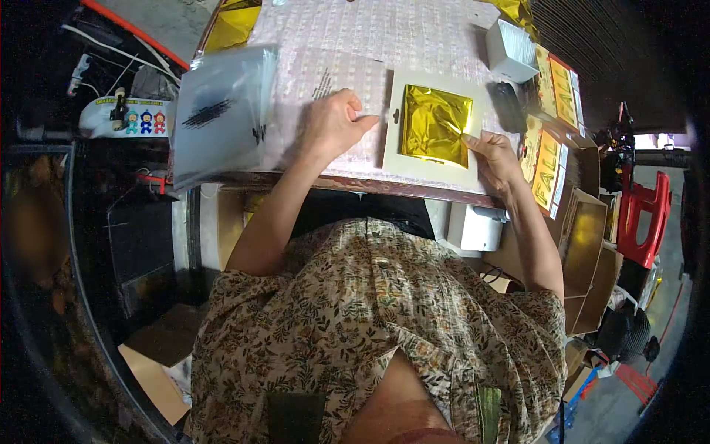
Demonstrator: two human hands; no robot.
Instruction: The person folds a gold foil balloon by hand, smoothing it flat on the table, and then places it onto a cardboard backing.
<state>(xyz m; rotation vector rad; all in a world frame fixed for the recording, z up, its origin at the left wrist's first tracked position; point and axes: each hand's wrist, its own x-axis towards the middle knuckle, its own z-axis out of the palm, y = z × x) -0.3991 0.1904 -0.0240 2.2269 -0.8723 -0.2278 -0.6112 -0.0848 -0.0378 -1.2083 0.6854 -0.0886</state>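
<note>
A shiny gold foil packet lies on a pale backing card with a hang hole at its left edge. My right hand pinches the packet and card at their lower right, thumb on top of the foil. Left of the card, my left hand is closed, fingers curled and thumb pointing toward the card without touching it. Something small and whitish may sit between its thumb and finger; I cannot make it out. A stack of clear plastic bags with black print lies to the left of that hand.
At the back right stands a white box of cards, with a dark object nearer me. Printed "FALL" packages line the table's right side. Cardboard boxes and a red plastic stool stand beyond. A patterned cloth covers the table.
</note>
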